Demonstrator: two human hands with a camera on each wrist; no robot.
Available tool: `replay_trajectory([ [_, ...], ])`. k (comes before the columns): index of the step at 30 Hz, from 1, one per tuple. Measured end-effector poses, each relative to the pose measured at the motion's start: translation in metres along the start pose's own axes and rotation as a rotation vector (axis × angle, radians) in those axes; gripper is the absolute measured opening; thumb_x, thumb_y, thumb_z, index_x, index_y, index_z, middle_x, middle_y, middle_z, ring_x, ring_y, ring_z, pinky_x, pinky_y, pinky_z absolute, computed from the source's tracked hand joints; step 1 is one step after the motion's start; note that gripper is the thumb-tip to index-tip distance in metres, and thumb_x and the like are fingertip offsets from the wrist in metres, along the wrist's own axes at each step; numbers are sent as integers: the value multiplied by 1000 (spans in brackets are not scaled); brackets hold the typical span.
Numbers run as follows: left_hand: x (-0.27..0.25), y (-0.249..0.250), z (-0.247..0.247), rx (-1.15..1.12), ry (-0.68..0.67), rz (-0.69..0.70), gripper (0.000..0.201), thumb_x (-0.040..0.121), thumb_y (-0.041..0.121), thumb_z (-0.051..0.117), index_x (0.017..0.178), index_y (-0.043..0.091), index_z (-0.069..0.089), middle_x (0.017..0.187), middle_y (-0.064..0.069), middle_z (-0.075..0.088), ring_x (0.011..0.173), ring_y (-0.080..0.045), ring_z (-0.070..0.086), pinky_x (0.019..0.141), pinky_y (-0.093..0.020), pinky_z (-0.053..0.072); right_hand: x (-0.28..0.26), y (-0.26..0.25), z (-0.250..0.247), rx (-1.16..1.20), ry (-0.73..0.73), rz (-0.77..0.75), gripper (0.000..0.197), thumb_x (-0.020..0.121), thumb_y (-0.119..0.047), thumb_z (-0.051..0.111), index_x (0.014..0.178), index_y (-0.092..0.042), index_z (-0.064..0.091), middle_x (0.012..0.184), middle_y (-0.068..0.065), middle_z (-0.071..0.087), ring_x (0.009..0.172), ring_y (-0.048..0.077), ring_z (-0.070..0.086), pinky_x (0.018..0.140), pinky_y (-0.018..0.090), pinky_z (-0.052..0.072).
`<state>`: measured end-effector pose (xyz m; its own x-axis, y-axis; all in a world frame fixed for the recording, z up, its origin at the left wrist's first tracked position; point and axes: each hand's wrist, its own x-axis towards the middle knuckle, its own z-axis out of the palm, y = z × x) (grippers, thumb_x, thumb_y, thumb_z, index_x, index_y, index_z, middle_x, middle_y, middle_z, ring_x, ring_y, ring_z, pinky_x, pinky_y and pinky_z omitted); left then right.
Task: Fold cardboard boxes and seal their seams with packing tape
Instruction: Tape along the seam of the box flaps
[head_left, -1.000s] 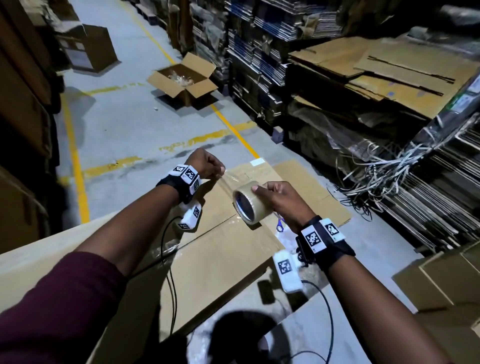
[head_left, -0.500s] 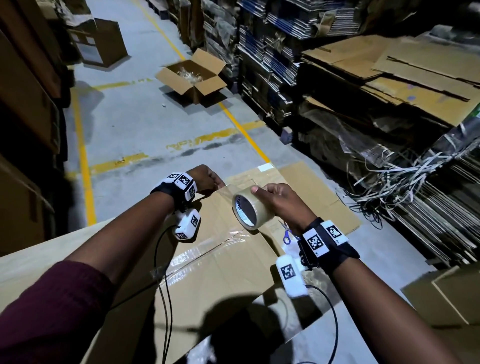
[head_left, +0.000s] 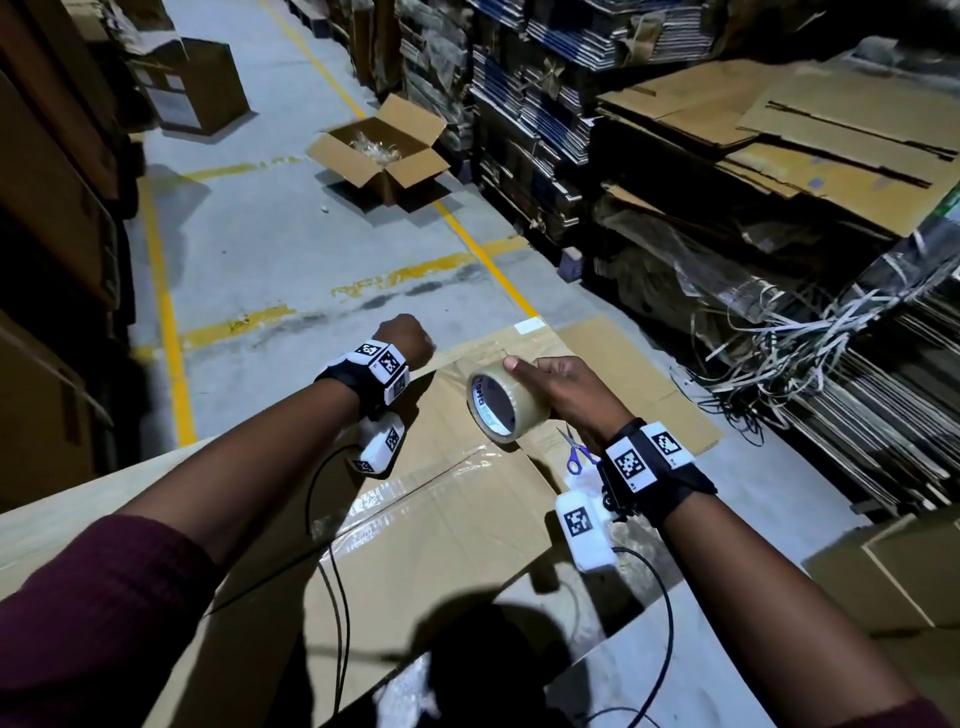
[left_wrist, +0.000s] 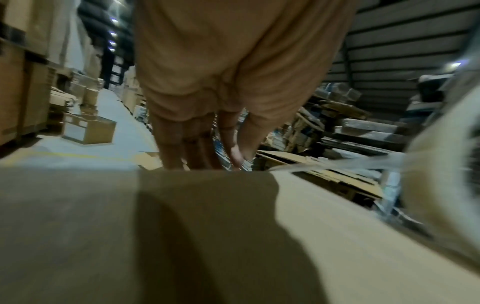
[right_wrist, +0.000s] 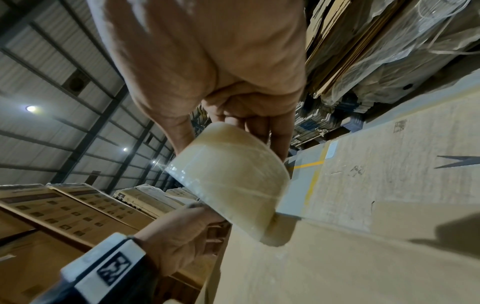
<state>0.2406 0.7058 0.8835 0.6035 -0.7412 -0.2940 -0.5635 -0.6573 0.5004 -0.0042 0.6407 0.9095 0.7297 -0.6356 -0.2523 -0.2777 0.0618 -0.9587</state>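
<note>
I stood over a large flattened cardboard box (head_left: 415, 545) that lay in front of me on a warehouse floor. My right hand (head_left: 569, 389) gripped a roll of clear packing tape (head_left: 506, 408), fingers curled over its outer face, and held it just above the cardboard near the far end of the centre seam. A strip of tape (left_wrist: 337, 164) ran from the roll toward my left hand (head_left: 408, 338). That hand's grip was curled at the box's far edge, fingertips down on the cardboard; I judged it was pinning the tape's free end there, though the contact itself was blurred.

A glossy band of tape already covered the near stretch of the seam (head_left: 395, 499). The stretch between my hands looked unsealed, so I judged this seam partly done, with pressing down and cutting left. Blue-handled scissors (head_left: 576, 452) lay on the cardboard just beside my right wrist. Stacks of flat cardboard (head_left: 779, 130) waited to my right, suggesting more boxes remained.
</note>
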Motion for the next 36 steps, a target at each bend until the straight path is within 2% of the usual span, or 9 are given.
replay_trajectory([
  [6, -14, -7, 27, -429, -36, -44, 22, 83, 31, 82, 88, 9, 81, 81, -8, 75, 80, -25, 69, 77, -31, 53, -7, 2, 4, -20, 44, 61, 90, 68, -73, 73, 91, 13, 67, 83, 12, 68, 80, 20, 61, 83, 39, 50],
  [10, -18, -5, 32, -496, -41, -104, 30, 85, 31, 79, 93, 2, 77, 69, -10, 64, 66, -25, 58, 68, -28, 45, -21, 6, 1, 10, 48, 34, 62, 86, -57, 71, 88, 5, 71, 86, 12, 71, 83, 19, 63, 87, 42, 51],
  [13, -20, 2, 34, -417, -22, -78, 26, 88, 35, 76, 88, 9, 75, 76, -9, 67, 75, -25, 60, 70, -27, 43, -42, 13, -10, -36, 55, 24, 78, 75, -69, 74, 81, 7, 59, 77, 9, 56, 77, 19, 50, 77, 37, 36],
  [17, -25, 2, 38, -376, -40, -71, 36, 89, 38, 74, 97, 3, 77, 88, -13, 71, 77, -25, 61, 70, -28, 43, -66, 11, -10, -142, 79, -14, 57, 72, -65, 72, 76, -11, 56, 73, 8, 41, 73, 21, 38, 68, 38, 27],
  [22, -26, 7, 35, -327, -45, -51, 27, 92, 39, 71, 90, 12, 74, 93, -13, 71, 83, -28, 63, 78, -33, 50, -100, 3, -33, -181, 89, 42, 58, 76, -65, 74, 83, -9, 59, 73, 12, 42, 62, 20, 37, 57, 30, 28],
  [26, -30, 9, 33, -316, -54, -38, 34, 91, 39, 72, 92, 4, 75, 94, -14, 72, 90, -30, 67, 79, -35, 50, -145, 18, -49, -192, -5, 128, 59, 93, -48, 70, 75, 8, 62, 67, 12, 51, 59, 17, 45, 55, 25, 34],
  [28, -35, 12, 29, -304, -80, -18, 32, 94, 38, 68, 87, 7, 69, 89, -13, 67, 88, -28, 63, 77, -33, 47, -158, 26, -54, -185, 4, 134, 48, 95, -40, 68, 62, -6, 59, 59, 5, 51, 52, 13, 45, 52, 22, 34],
  [32, -40, 12, 26, -250, -94, 14, 40, 96, 35, 65, 114, 1, 71, 116, -16, 70, 113, -31, 64, 85, -30, 44, -168, 47, -48, -198, 40, 160, 42, 94, -40, 71, 64, -13, 59, 61, 4, 53, 57, 15, 48, 56, 23, 36],
  [36, -41, 13, 27, -276, -84, -10, 24, 93, 38, 67, 91, 14, 64, 101, -12, 65, 91, -23, 57, 84, -31, 44, -166, 65, -42, -197, 122, 168, 44, 93, -37, 73, 54, -20, 59, 54, -7, 55, 50, 8, 50, 54, 22, 38],
])
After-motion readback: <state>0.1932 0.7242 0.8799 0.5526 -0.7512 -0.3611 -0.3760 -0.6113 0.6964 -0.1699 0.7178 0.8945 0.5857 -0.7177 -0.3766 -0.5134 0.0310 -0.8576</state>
